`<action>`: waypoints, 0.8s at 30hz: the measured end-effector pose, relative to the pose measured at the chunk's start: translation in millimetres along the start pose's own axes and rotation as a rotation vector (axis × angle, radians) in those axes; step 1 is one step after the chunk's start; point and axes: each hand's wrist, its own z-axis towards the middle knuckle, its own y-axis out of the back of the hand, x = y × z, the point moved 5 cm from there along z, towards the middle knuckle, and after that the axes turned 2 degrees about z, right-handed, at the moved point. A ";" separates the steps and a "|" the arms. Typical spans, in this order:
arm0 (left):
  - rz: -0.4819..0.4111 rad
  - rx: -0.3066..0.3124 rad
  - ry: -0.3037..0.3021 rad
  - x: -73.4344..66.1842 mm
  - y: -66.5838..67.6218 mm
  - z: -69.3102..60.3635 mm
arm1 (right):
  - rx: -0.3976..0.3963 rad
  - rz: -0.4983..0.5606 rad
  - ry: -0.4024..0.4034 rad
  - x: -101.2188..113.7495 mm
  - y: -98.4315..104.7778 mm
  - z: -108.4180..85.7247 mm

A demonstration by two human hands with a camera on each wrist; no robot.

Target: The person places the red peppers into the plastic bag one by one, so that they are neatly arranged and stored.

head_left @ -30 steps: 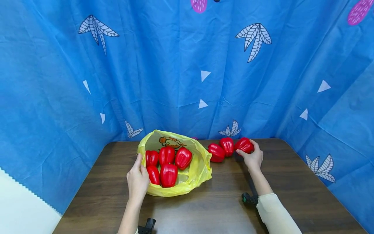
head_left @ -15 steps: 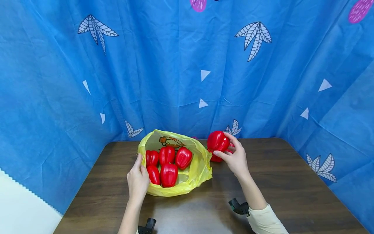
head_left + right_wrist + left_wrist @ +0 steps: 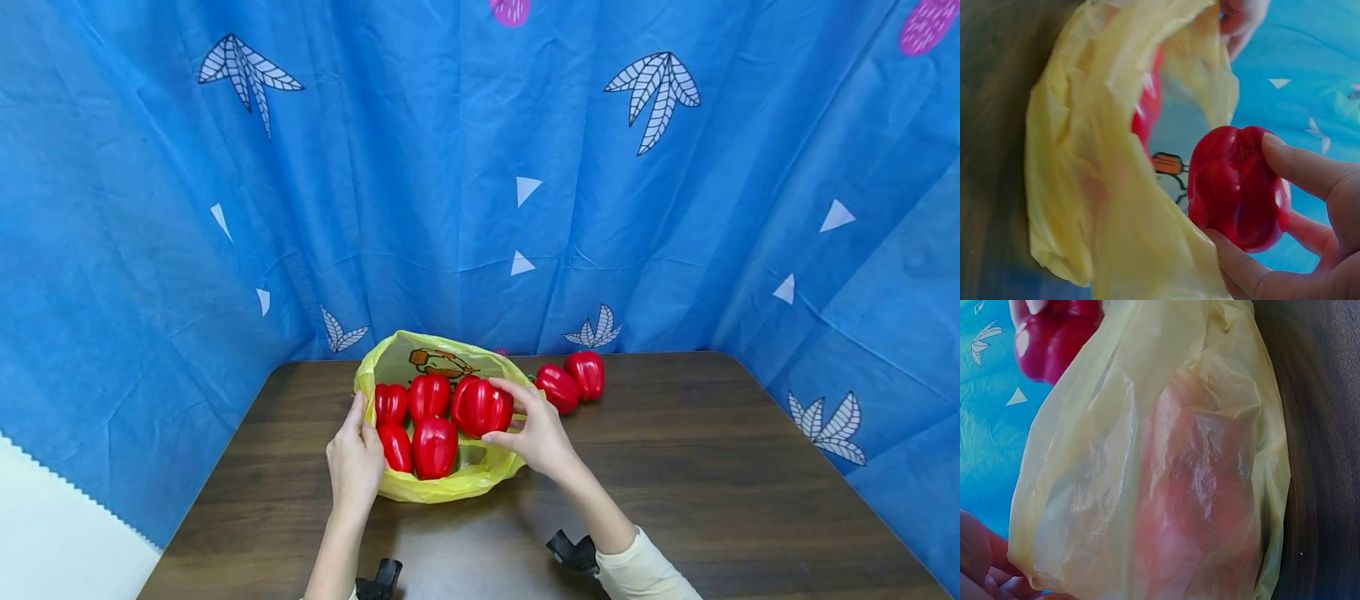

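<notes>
Pinching one red pepper (image 3: 487,408) between thumb and fingers, the right hand (image 3: 542,435) holds it at the open mouth of the yellow bag (image 3: 450,492).
From this grip, the mouth opens to the left; the left hand (image 3: 355,462) grips the opposite rim, farther from the held pepper. Its long axis is hard to tell, and I cannot tell whether it touches the rim. Behind it, the peppers inside (image 3: 433,447) partly show; two loose peppers (image 3: 557,389) lie on the table (image 3: 712,467), beyond the right hand.
</notes>
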 end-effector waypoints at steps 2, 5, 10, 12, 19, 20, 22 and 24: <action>0.002 -0.002 -0.002 0.0 0.4 0.1 | 0.022 -0.037 0.005 -1.7 -5.6 -0.8; 0.006 -0.003 -0.007 0.1 0.9 0.4 | 0.056 -0.090 0.000 -5.0 -11.7 -2.2; 0.013 -0.003 -0.010 0.5 0.3 0.6 | 0.115 -0.151 -0.026 -12.7 -19.3 -2.7; 0.015 -0.010 -0.014 0.6 0.2 0.7 | 0.128 -0.176 -0.020 -16.2 -22.3 -2.2; 0.009 -0.035 -0.039 1.2 0.2 1.0 | 0.138 -0.240 -0.018 -27.2 -32.5 -1.9; 0.009 -0.036 -0.040 1.1 0.2 1.0 | 0.140 -0.245 -0.017 -28.6 -34.0 -2.3; 0.010 -0.036 -0.041 1.0 0.0 1.1 | 0.146 -0.258 -0.007 -30.7 -36.7 -3.0; 0.010 -0.033 -0.038 0.9 -0.4 1.2 | 0.152 -0.273 0.007 -32.8 -39.4 -3.8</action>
